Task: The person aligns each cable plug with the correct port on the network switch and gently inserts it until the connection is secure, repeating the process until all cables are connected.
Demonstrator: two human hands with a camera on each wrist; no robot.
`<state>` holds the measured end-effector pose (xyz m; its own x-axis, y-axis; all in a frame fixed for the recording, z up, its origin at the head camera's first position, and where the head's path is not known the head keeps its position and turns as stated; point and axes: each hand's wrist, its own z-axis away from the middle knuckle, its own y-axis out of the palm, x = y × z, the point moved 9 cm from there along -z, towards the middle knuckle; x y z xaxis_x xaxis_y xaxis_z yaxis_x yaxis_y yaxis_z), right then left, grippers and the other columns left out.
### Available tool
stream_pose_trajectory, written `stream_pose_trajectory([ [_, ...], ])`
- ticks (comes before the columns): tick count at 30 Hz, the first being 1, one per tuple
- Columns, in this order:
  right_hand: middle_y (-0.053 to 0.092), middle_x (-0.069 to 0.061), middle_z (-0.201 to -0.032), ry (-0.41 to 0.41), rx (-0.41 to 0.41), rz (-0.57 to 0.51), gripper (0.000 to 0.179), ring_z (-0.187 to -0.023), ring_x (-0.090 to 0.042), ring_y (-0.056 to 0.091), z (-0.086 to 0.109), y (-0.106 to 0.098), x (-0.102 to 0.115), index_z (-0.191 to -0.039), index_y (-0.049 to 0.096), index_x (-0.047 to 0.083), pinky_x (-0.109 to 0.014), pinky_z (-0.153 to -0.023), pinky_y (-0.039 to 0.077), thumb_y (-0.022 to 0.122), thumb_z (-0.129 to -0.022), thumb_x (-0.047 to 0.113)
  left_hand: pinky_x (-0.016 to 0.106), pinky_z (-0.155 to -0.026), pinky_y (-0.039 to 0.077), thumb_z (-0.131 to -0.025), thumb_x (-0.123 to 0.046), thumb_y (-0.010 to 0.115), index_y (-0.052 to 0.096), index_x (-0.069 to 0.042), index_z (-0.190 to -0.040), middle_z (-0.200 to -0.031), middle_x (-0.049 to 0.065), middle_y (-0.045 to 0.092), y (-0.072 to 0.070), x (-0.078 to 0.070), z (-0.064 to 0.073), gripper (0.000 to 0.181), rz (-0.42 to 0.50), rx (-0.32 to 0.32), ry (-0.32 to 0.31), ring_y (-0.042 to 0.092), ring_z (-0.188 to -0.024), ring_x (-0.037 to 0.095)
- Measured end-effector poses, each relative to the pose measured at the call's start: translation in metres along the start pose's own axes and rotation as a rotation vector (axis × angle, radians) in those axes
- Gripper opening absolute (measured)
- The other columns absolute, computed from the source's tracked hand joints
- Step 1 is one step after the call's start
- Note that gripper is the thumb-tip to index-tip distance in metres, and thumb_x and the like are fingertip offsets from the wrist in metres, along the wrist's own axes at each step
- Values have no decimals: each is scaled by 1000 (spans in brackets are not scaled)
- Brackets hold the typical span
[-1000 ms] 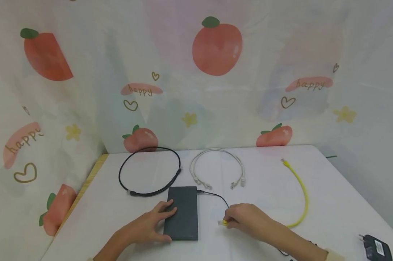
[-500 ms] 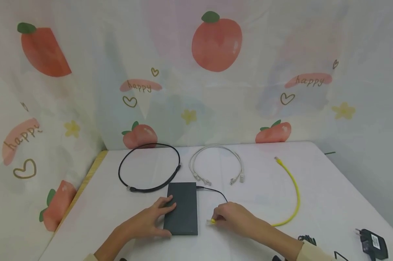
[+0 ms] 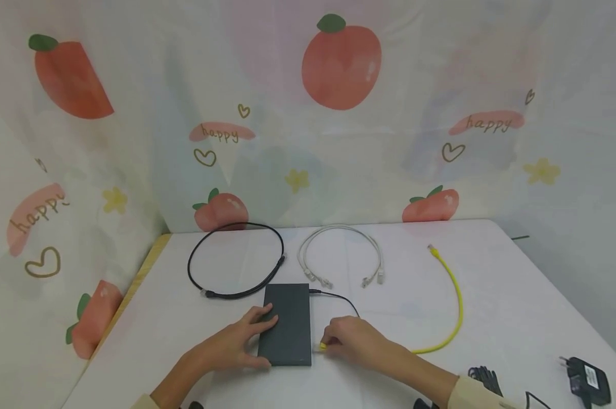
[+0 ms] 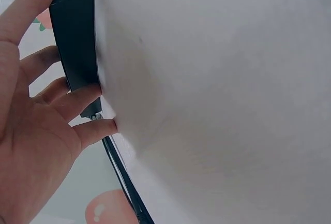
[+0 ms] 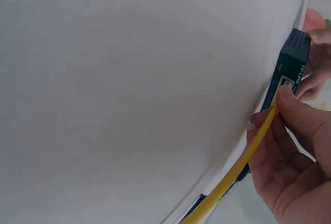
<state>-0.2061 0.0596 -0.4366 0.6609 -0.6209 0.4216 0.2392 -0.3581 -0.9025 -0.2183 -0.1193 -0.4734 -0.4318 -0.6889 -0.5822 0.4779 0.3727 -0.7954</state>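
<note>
A flat dark TP-LINK network switch (image 3: 286, 326) lies on the white table. My left hand (image 3: 231, 343) rests on its left side, fingers spread, with the thumb at the near left corner. In the left wrist view its straight fingers (image 4: 85, 100) touch the switch's side. My right hand (image 3: 356, 341) pinches the plug end of a yellow network cable (image 3: 453, 326) between thumb and fingers. That plug (image 3: 323, 345) is right at the switch's right side. In the right wrist view the right thumb overlaps a port (image 5: 286, 81), and the plug tip is hidden.
A thin black lead (image 3: 340, 297) runs from the switch's far right toward the right hand. Behind lie a looped black cable (image 3: 236, 296) and a pale grey cable (image 3: 376, 250). A black power adapter (image 3: 589, 382) and bundled black cord (image 3: 484, 379) lie at the front right.
My right hand has moved left with the yellow plug, from apart to right beside the switch. The rest of the yellow cable slid left with it. My left hand stays on the switch.
</note>
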Motion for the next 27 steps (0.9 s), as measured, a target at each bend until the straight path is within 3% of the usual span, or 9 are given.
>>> stream_pose_trajectory([
  [20,60,16,-76,2,15,45,7,-68,3,53,-5,6,0,-82,74,16,-20,-61,47,78,-76,16,49,-101,36,-76,-57,70,38,-18,-146,-154,3,18,-2,-4,1,86,1,-13,2,28,-135,29],
  [27,65,12,-79,6,-57,45,9,-73,-2,58,-6,1,-6,-82,74,15,-23,-64,49,79,-74,16,49,-101,35,-76,-57,70,37,-17,-146,-154,3,18,-3,-5,-1,87,0,-12,12,28,-135,29],
])
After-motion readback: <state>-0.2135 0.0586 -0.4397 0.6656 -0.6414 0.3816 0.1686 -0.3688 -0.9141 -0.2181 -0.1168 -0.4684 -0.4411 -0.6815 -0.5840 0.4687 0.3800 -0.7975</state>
